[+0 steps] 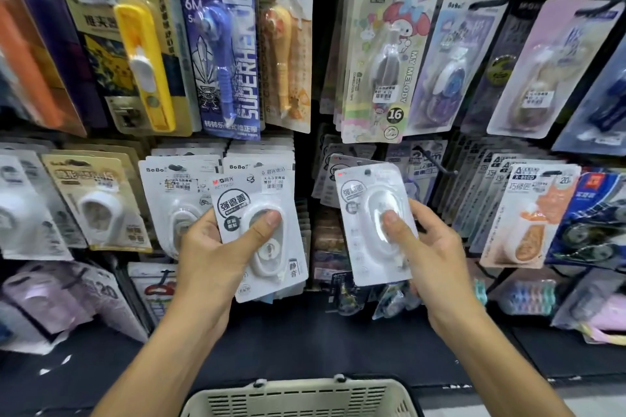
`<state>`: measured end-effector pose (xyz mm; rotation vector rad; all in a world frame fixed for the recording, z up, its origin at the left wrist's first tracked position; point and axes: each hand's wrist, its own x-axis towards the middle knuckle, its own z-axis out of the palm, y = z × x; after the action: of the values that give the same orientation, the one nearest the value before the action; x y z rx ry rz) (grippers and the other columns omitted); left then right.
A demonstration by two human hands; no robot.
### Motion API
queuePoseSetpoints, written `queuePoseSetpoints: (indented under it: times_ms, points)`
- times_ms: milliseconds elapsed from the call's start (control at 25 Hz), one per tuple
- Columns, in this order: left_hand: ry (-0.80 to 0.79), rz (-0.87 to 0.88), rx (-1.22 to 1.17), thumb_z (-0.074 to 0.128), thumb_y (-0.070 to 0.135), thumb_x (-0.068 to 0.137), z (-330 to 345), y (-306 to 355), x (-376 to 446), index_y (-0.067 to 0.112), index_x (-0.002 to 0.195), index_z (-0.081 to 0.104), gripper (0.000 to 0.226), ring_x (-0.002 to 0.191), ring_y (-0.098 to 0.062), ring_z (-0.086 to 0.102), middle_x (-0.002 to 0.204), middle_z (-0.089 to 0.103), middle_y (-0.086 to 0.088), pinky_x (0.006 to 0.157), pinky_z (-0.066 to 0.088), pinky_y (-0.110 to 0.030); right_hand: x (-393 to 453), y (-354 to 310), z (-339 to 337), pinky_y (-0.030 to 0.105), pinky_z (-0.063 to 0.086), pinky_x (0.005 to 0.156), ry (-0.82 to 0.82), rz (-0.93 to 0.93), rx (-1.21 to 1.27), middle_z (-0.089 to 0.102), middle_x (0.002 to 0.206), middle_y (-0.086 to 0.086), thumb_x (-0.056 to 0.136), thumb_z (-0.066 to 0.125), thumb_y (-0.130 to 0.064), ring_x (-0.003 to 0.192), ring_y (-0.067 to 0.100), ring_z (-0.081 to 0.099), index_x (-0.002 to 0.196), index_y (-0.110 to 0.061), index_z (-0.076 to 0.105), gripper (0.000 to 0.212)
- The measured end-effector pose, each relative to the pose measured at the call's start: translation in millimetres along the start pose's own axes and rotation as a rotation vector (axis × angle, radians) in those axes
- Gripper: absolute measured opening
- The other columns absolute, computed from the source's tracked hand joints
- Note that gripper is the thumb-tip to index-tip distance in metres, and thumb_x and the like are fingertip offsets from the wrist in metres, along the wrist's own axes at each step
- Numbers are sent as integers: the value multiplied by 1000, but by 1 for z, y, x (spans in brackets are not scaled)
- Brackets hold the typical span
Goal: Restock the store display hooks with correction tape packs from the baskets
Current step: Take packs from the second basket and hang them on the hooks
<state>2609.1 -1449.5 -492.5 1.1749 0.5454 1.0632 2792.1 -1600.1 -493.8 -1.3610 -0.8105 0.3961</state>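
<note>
- Here, the person's left hand grips a white card-backed correction tape pack with a clear oval blister, thumb pressed on the blister front, fingers curled behind the card's left edge.
- The right hand grips a second white correction tape pack of the same design, thumb on its clear blister, fingers wrapped behind the right edge.
- Both packs are held upright in front of the display, side by side and apart, the left one slightly lower.
- Just behind the left-hand pack hang rows of white packs marked "BoBo" on the middle tier.
- Behind the right-hand pack more grey and white packs hang; whether the held pack is on a hook cannot be told.
- A bare black metal display hook juts out just right of the right-hand pack's top.
- On the upper tier hang a yellow dispenser pack, a blue "SUPERHERO" pack and a pastel "MY MELODY" pack.
- To the right on the middle tier hangs an orange-and-white pack.
- Below, between the two forearms at the bottom edge, sits a beige slotted plastic basket; its contents are out of sight.
</note>
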Motion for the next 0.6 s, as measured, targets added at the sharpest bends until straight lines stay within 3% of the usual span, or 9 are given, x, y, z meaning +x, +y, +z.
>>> queuePoseSetpoints:
  times_ms: [80, 120, 200, 240, 280, 400, 480, 560, 600]
  points:
    - [-16, -6, 0, 86, 37, 56, 8, -4, -1, 28, 96, 79, 41, 94, -16, 78, 104, 81, 2, 72, 61, -28, 12, -3, 3, 16, 53, 53, 42, 59, -22, 78, 92, -16, 93, 68, -40, 71, 6, 74, 112, -44, 70, 20]
    - [-29, -11, 8, 84, 36, 61, 12, -6, -2, 26, 102, 77, 43, 99, -16, 77, 108, 80, 2, 80, 60, -32, 18, -4, 4, 19, 53, 53, 75, 132, -49, 76, 96, -18, 93, 69, -40, 72, 5, 72, 124, -39, 64, 32]
    - [-57, -30, 9, 78, 32, 72, 16, -12, -1, 26, 111, 72, 40, 106, -17, 75, 113, 79, 3, 90, 59, -39, 23, -2, 9, 31, 58, 77, 119, 260, -221, 60, 133, -18, 90, 72, -44, 106, 11, 65, 144, -38, 40, 63]
    - [-73, -49, -1, 74, 30, 76, 16, -13, -1, 26, 114, 70, 38, 107, -19, 74, 115, 78, 3, 92, 59, -42, 18, 0, 15, 35, 52, 90, 112, 238, -306, 47, 146, -17, 88, 72, -47, 121, 11, 55, 145, -42, 35, 68]
    - [-95, -66, -5, 72, 29, 79, 15, -12, 0, 27, 116, 69, 37, 109, -20, 73, 116, 78, 2, 94, 59, -44, 9, 3, 26, 35, 49, 95, 65, 167, -289, 44, 149, -17, 86, 74, -47, 124, 7, 52, 139, -45, 37, 65]
    - [-275, 3, 102, 75, 36, 86, 17, -4, 1, 30, 116, 68, 31, 112, -19, 71, 117, 77, 3, 92, 57, -35, -14, 9, 50, 34, 60, 78, -231, 19, 130, 71, 121, 3, 81, 80, -23, 92, 17, 73, 119, -33, 48, 50]
    - [-370, 183, 383, 67, 50, 90, 19, 3, 0, 37, 115, 65, 28, 110, -2, 68, 117, 74, 19, 88, 54, -21, -11, 7, 47, 32, 61, 69, -212, -16, 252, 75, 111, 9, 83, 76, -6, 85, 23, 75, 115, -23, 48, 45]
    - [-284, 411, 827, 57, 56, 92, 12, 5, 4, 43, 125, 59, 36, 123, 11, 51, 131, 58, 35, 103, 42, -19, -5, 2, 32, 36, 61, 72, -61, -7, 210, 75, 110, 7, 86, 72, -2, 95, 26, 74, 114, -20, 53, 38]
    - [-219, 495, 1030, 59, 50, 94, 6, 5, 6, 39, 135, 57, 42, 135, 6, 40, 142, 48, 33, 113, 34, -25, -4, 3, 22, 42, 60, 78, 12, 8, 154, 75, 111, 5, 89, 70, -3, 101, 28, 72, 114, -23, 57, 35]
